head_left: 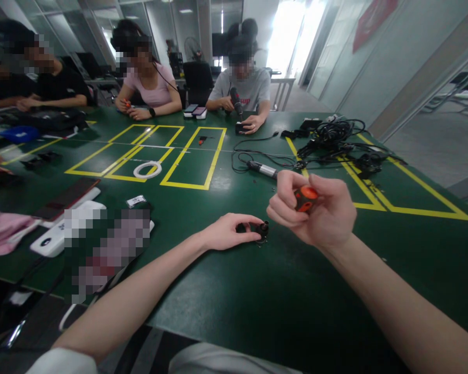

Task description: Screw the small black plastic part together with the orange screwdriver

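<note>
My right hand (322,210) is raised over the table, its fingers wrapped round the orange-and-black handle of a screwdriver (306,195). The handle's end faces me, and its shaft is hidden behind my fingers. Lower and to the left, my left hand (228,231) lies on the green tabletop. Its thumb and fingertips pinch a small black part (263,228) with a round, hollow top. Tiny bits lie on the table by that part. The screwdriver is above and to the right of the part, apart from it.
Beyond my right hand lies a silver-and-black corded tool (263,169). Tangled black cables (331,137) fill the back right. A white tape roll (147,169) sits among yellow floor-tape outlines. Power banks and phones (68,221) lie left. Across the table, a person holds a power drill (236,102).
</note>
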The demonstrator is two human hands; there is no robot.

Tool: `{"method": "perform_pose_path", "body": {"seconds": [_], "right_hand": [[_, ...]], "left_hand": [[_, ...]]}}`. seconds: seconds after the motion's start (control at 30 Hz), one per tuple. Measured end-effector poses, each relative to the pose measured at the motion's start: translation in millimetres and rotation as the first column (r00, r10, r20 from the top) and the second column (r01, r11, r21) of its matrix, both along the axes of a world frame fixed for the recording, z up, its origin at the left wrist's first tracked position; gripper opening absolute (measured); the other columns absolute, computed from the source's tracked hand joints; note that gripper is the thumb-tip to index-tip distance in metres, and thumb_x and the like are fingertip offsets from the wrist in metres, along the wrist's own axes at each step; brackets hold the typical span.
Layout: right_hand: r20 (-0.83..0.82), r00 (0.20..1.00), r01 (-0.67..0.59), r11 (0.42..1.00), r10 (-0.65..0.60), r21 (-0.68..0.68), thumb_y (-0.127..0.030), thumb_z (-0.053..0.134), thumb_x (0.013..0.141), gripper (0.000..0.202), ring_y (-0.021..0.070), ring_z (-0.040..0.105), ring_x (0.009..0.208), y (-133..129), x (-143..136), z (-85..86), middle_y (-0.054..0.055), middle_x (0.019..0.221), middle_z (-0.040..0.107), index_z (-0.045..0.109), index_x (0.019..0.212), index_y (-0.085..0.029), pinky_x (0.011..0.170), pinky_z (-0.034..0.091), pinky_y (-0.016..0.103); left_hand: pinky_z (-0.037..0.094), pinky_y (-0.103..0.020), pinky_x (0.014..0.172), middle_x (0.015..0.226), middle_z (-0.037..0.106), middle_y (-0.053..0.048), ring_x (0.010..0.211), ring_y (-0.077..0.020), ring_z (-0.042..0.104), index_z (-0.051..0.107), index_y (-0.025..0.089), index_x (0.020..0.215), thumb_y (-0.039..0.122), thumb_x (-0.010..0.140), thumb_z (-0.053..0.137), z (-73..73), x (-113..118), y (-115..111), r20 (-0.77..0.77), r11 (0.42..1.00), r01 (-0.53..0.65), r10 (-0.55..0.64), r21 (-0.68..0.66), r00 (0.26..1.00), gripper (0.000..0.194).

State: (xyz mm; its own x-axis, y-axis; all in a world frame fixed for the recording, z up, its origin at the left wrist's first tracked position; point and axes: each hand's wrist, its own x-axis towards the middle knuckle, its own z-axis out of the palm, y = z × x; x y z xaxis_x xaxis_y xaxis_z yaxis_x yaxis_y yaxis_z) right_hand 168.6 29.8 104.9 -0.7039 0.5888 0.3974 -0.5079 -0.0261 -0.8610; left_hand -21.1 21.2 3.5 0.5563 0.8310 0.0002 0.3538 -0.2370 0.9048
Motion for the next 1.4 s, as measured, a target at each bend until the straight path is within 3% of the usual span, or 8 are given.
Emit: {"method": "perform_pose_path", "body": {"seconds": [0.17, 0.3, 0.47, 0.63, 0.8, 1.0, 1.23, 1.4], "right_hand": [[-0.037, 0.999, 0.039, 0.999, -0.038, 0.019, -0.038, 0.063, 0.101, 0.028, 0.0091, 0.024, 0.042, -1.2, -0.2, -2.5, -0.009, 0.051, 0.039, 0.054, 0.082, -0.021, 0.046, 0.025, 0.022], [0.011, 1.000, 0.012, 0.995, -0.013, 0.094, -0.036, 0.058, 0.105, 0.033, 0.0105, 0.038, 0.047, -1.1, 0.1, -3.1, -0.002, 0.061, 0.053, 0.060, 0.078, -0.017, 0.048, 0.030, 0.025], [0.024, 0.999, -0.024, 0.997, 0.022, 0.073, -0.042, 0.057, 0.107, 0.050, 0.0097, 0.033, 0.047, -4.8, -4.3, -2.2, -0.005, 0.054, 0.040, 0.052, 0.063, -0.017, 0.048, 0.027, 0.025], [-0.038, 0.997, -0.070, 0.997, 0.071, 0.039, -0.049, 0.057, 0.107, 0.051, 0.0081, 0.023, 0.044, -1.7, -5.1, -2.2, -0.009, 0.050, 0.029, 0.050, 0.067, -0.019, 0.046, 0.022, 0.023], [-0.048, 0.999, -0.003, 1.000, 0.003, -0.007, -0.038, 0.061, 0.102, 0.031, 0.0075, 0.017, 0.044, 4.5, -1.0, -1.0, -0.012, 0.051, 0.030, 0.047, 0.081, -0.021, 0.047, 0.022, 0.020], [0.013, 0.995, 0.094, 0.994, -0.094, 0.054, -0.042, 0.062, 0.103, 0.035, 0.0105, 0.038, 0.047, 9.0, 2.4, 0.3, -0.004, 0.057, 0.050, 0.053, 0.079, -0.019, 0.049, 0.032, 0.023], [-0.029, 0.998, 0.057, 0.998, -0.058, -0.033, -0.044, 0.057, 0.104, 0.046, 0.0081, 0.020, 0.044, 9.5, 2.7, 0.3, -0.008, 0.051, 0.030, 0.047, 0.067, -0.019, 0.045, 0.022, 0.021], [-0.017, 0.996, 0.091, 0.995, -0.092, -0.035, -0.038, 0.059, 0.096, 0.025, 0.0085, 0.021, 0.043, 7.9, 2.4, 0.9, -0.009, 0.052, 0.037, 0.047, 0.082, -0.022, 0.045, 0.024, 0.020]], "left_hand": [[0.050, -0.027, 0.086, 0.095, 0.077, -0.002, 0.084, -0.0150, 0.066, 0.075, 0.018, 0.129, 0.034, 0.092, 0.076, 2.3, 0.7, -1.5, -0.014, 0.999, -0.004, 0.004, 0.044, 1.000, 0.040], [0.053, -0.029, 0.090, 0.098, 0.079, -0.003, 0.088, -0.0173, 0.070, 0.076, 0.018, 0.125, 0.036, 0.090, 0.078, 3.3, 0.2, -3.6, -0.019, 0.999, -0.001, 0.002, 0.049, 1.000, 0.040], [0.053, -0.033, 0.100, 0.112, 0.080, -0.005, 0.100, -0.0209, 0.072, 0.077, 0.018, 0.122, 0.036, 0.090, 0.077, 3.1, -0.5, -4.6, -0.072, 0.994, -0.006, 0.014, 0.107, 0.997, 0.037], [0.053, -0.028, 0.087, 0.104, 0.080, -0.004, 0.088, -0.0170, 0.070, 0.077, 0.017, 0.120, 0.035, 0.089, 0.077, 2.9, -0.4, -4.6, -0.089, 0.988, -0.029, 0.042, 0.151, 0.995, 0.035], [0.051, -0.027, 0.084, 0.100, 0.079, -0.004, 0.085, -0.0159, 0.068, 0.076, 0.015, 0.121, 0.036, 0.090, 0.076, 2.7, -1.6, -4.3, -0.118, 0.987, -0.028, 0.047, 0.159, 0.992, 0.037], [0.049, -0.027, 0.083, 0.097, 0.079, -0.004, 0.083, -0.0157, 0.068, 0.077, 0.015, 0.119, 0.038, 0.089, 0.076, 2.0, -1.8, -4.1, -0.133, 0.988, -0.041, 0.062, 0.152, 0.989, 0.038], [0.050, -0.027, 0.084, 0.097, 0.079, -0.003, 0.083, -0.0153, 0.067, 0.077, 0.016, 0.119, 0.037, 0.089, 0.076, 4.5, -1.5, -4.6, -0.132, 0.988, -0.035, 0.055, 0.149, 0.990, 0.037], [0.051, -0.027, 0.084, 0.096, 0.079, -0.003, 0.081, -0.0151, 0.067, 0.077, 0.016, 0.120, 0.038, 0.089, 0.076, 4.0, -1.5, -5.0, -0.131, 0.988, -0.042, 0.062, 0.149, 0.989, 0.038]]}}
